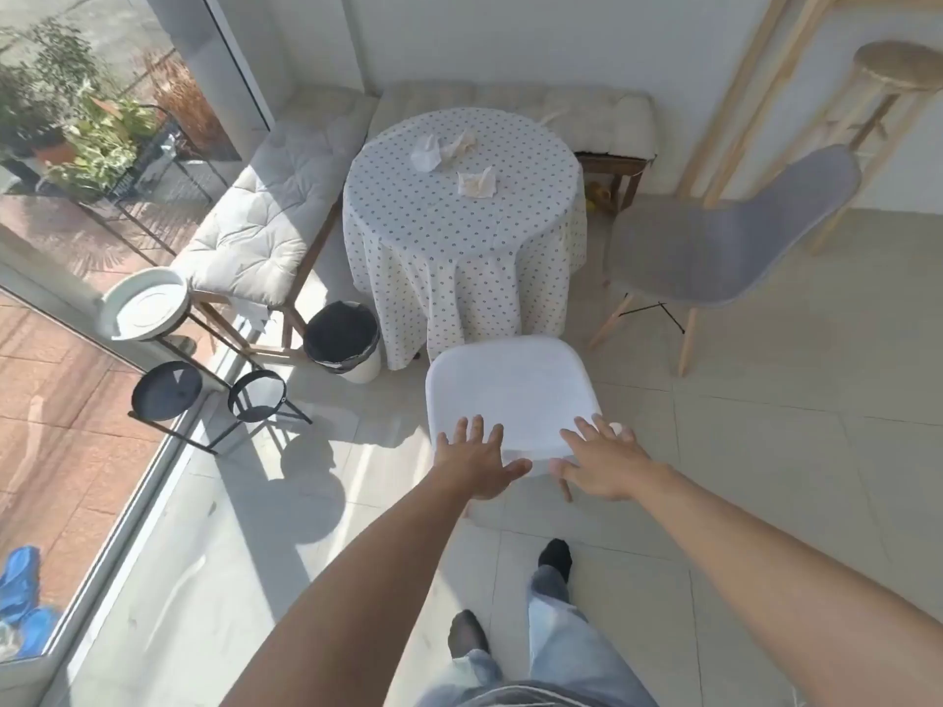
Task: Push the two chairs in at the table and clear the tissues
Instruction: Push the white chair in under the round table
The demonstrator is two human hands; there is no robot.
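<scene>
A white chair (510, 385) stands in front of me, its front edge close to the round table (459, 232) with a dotted cloth. My left hand (477, 459) and my right hand (602, 461) hover with spread fingers over the chair's near edge; whether they touch it is unclear. A grey chair (714, 247) with wooden legs stands off to the table's right, turned at an angle. Three crumpled tissues lie on the tabletop: two together at the back (441, 148) and one nearer me (477, 182).
A bin with a black liner (343, 339) sits on the floor left of the table. Cushioned benches (265, 222) line the window and back wall. Plant stands (168, 390) are at the left by the glass, a wooden stool (898, 74) at the far right.
</scene>
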